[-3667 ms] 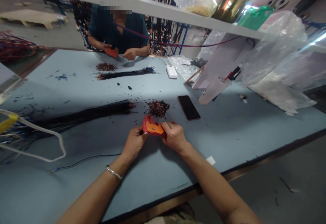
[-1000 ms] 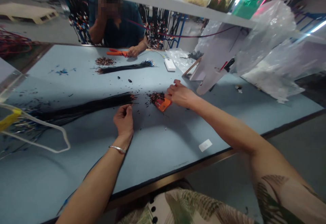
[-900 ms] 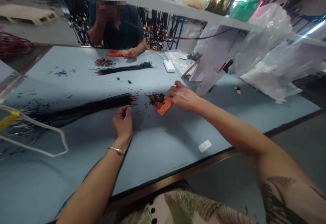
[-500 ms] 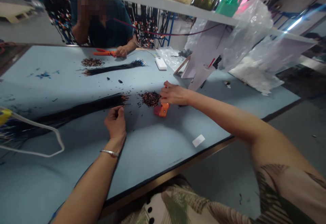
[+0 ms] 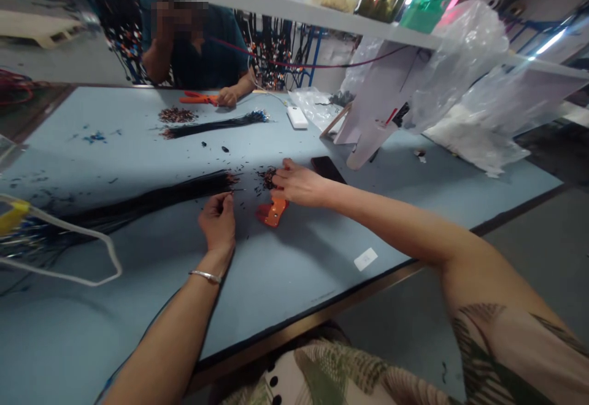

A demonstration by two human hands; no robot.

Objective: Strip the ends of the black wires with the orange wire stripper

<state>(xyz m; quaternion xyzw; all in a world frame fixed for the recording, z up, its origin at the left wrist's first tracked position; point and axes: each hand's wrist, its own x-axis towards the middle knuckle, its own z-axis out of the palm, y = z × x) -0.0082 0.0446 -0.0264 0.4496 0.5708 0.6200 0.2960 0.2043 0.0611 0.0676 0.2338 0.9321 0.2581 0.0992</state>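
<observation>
My left hand is closed in a pinch on a thin black wire, whose end pokes out past the fingertips to the right. Just behind it lies a long bundle of black wires with coppery ends. My right hand is wrapped round an orange wire stripper, its head turned down and left, a short gap from the wire's end. A pile of small dark and copper-coloured clippings is partly hidden behind my right hand.
Across the table a co-worker's hand rests by orange-handled pliers, near another wire bundle. A phone lies beyond my right forearm; a white box sits farther back. A shelf crosses overhead.
My right hand has moved left with the wire stripper, closer to my left hand, uncovering the phone and covering part of the clippings. My left hand keeps its pinch on the wire.
</observation>
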